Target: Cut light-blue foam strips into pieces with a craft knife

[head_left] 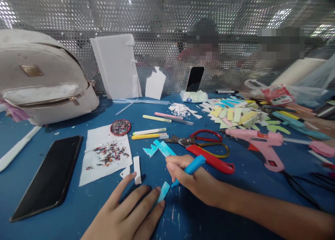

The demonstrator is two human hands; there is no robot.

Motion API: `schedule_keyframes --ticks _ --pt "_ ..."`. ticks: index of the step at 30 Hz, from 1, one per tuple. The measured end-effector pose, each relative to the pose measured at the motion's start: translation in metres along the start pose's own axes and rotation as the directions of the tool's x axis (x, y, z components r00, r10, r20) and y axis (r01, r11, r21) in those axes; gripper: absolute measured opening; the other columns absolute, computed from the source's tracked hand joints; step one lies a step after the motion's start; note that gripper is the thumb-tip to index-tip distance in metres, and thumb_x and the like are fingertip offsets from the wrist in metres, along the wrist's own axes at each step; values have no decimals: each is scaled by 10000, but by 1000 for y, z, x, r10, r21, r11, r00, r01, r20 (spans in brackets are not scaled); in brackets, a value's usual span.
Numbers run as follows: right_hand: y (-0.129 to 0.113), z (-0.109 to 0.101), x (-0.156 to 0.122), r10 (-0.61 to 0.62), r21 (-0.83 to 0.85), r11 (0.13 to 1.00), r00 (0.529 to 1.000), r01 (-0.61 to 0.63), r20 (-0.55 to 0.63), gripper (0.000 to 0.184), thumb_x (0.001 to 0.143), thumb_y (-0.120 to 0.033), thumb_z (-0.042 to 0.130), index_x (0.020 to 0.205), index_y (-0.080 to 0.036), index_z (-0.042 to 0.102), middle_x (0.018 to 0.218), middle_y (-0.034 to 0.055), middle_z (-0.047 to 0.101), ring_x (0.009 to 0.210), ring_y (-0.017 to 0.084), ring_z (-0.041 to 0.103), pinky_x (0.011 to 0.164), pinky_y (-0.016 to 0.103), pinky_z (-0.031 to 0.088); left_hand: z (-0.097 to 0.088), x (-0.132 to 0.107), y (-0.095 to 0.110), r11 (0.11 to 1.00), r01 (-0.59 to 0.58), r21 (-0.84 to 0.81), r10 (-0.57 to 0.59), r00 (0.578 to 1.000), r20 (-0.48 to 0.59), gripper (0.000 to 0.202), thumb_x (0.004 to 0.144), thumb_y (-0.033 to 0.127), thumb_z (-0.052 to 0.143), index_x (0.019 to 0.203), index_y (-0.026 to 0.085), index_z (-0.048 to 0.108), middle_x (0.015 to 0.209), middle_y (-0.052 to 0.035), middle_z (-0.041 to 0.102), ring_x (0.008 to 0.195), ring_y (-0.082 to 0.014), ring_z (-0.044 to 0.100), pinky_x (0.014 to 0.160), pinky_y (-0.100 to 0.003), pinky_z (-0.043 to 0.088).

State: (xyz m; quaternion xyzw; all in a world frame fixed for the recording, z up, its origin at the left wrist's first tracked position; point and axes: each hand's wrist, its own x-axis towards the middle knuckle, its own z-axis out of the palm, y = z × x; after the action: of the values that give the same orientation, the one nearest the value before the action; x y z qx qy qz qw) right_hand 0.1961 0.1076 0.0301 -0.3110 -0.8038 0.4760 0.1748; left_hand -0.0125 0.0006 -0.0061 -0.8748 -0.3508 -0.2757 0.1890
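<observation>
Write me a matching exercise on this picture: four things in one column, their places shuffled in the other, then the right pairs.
1. Blue marker
2. Pink glue gun
3. Pale backpack
4. Short blue strip

A. Behind the flat dark phone
B. Touched by the left hand
C. In the right hand
D. Right of the red-handled tool

Pairs: 1-C, 2-D, 3-A, 4-B

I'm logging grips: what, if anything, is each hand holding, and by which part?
Right hand: blue marker, by its barrel. Left hand, spread: small blue strip, steadied at its edges.
</observation>
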Motion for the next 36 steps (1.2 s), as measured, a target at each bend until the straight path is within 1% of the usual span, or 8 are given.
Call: schedule_keyframes --ticks 4,8,11,16,24,27,32,36 --pt "2 0 0 -6 -34 999 1000 6 -1 344 984 -308 362 658 -216 303 601 -62 309 553 116 316 537 276 266 0 0 -1 999 2 -32 0 998 66 357 1073 223 363 1154 236 711 1200 27 690 1074 -158 604 1238 -462 127" --pt "2 0 0 4 -27 1000 1000 -4 -7 335 990 -302 350 668 -215 312 614 -58 326 563 117 330 542 274 272 -2 2 -2 1000 -7 -15 7 1000 27 370 1074 213 353 1146 234 715 1193 16 692 1073 -166 603 1231 -483 131" --pt "0 -1 0 -19 -39 999 1000 20 12 349 992 -313 349 661 -214 300 603 -58 319 555 116 321 544 278 267 -1 1 -1 999 -1 -34 3 998 69 343 1068 228 379 1149 237 713 1201 28 688 1072 -154 602 1239 -448 127" --pt "-1 -2 0 6 -1 1000 1000 -6 1 331 993 -330 369 687 -214 318 627 -52 339 576 119 341 543 272 270 6 -7 2 1000 11 -12 -10 1000 11 364 1078 220 351 1157 237 706 1235 5 663 1114 -176 587 1225 -515 145" --pt "2 -3 -2 3 109 994 996 -13 88 309 960 -371 471 712 -200 399 653 -46 417 590 113 377 547 253 297 7 -5 1 1000 25 -7 -25 1000 -8 346 1073 219 371 1129 249 711 1198 17 667 1086 -156 593 1234 -480 140" --pt "3 -2 -2 -3 110 994 992 -12 129 377 980 -401 447 670 -197 381 630 -47 397 579 110 363 537 253 283 7 -5 3 999 39 -22 -39 999 -9 351 1076 224 366 1130 246 712 1170 22 677 1093 -163 589 1233 -486 140" --pt "1 -3 -1 28 146 988 995 -43 97 359 947 -438 518 701 -193 425 643 -50 417 585 107 375 542 240 302 1 0 1 999 19 -35 -18 999 30 350 1070 217 371 1124 244 716 1130 26 693 1072 -158 595 1239 -470 120" --pt "-1 -3 -2 31 184 982 994 -50 103 395 969 -461 457 678 -196 421 622 -35 444 573 114 400 527 238 315 -6 6 -2 998 23 -52 -20 998 62 320 1068 241 400 1110 265 716 1108 50 695 1050 -138 607 1249 -429 111"
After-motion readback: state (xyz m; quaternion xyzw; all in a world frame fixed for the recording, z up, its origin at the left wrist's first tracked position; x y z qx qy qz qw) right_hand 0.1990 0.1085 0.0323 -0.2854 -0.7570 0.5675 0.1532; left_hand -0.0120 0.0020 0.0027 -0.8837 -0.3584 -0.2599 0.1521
